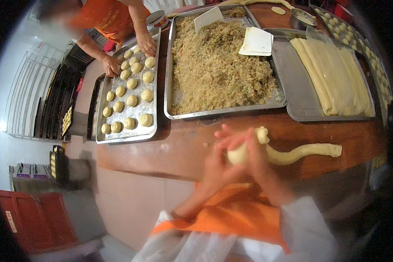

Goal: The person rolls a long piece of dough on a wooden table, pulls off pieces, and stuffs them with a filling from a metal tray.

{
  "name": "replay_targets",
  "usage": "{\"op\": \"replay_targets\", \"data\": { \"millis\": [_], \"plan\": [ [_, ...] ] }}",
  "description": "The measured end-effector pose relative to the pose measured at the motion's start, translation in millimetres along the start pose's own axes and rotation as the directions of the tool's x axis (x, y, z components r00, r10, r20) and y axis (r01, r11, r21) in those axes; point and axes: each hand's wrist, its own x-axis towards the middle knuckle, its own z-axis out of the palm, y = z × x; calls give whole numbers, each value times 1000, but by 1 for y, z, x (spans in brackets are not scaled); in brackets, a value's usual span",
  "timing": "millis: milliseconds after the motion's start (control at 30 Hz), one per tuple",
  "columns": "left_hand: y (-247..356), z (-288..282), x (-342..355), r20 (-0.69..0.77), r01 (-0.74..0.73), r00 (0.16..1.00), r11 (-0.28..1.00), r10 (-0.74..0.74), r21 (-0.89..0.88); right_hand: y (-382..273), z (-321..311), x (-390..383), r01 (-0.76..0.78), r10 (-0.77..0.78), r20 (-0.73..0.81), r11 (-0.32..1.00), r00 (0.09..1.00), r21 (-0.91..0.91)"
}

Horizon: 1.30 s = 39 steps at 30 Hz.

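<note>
My left hand [219, 163] and my right hand [254, 159], slightly blurred, are wrapped round a pale dough ball [236, 153] above the near part of the wooden table [179, 148]. A small ragged knob of dough [262, 134] shows just beyond my right fingers; whether it joins the ball I cannot tell. A long, curving dough rope [308, 150] lies on the table to the right, its left end hidden behind my right hand. Beyond my hands is a steel tray of crumbly filling [220, 74] with two white scrapers [255, 41] in it.
At left, a co-worker's hands [111, 65] work over a tray of dough rounds [131, 100]. At right are folded dough sheets [329, 78] on a tray and more rounds [338, 28]. Dough strips, a metal bowl [302, 19] and racks [48, 109] stand farther off.
</note>
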Motion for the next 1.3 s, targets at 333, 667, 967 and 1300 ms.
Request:
{"op": "replay_targets", "data": {
  "millis": [333, 667, 967, 1300],
  "plan": [
    [-20, -21, -4, 97, 235, 969, 969, -227, -74, 8, 10, 9, -54, 55, -7, 937, 998, -344],
    [-37, -40, -16, 241, 135, 952, 963, -191, 233, 17, 28, 13, -181, 183, -7, 964, 983, -195],
    [-29, -42, -7, 22, 372, 871, 630, -491, -682, 15, 32, 26, -130, 72, -113, 716, 991, -686],
    [-28, -63, -9, 154, 446, 862, 577, -484, -685, -14, 17, 35, -154, 222, 28, 754, 975, -639]
  ]
}}
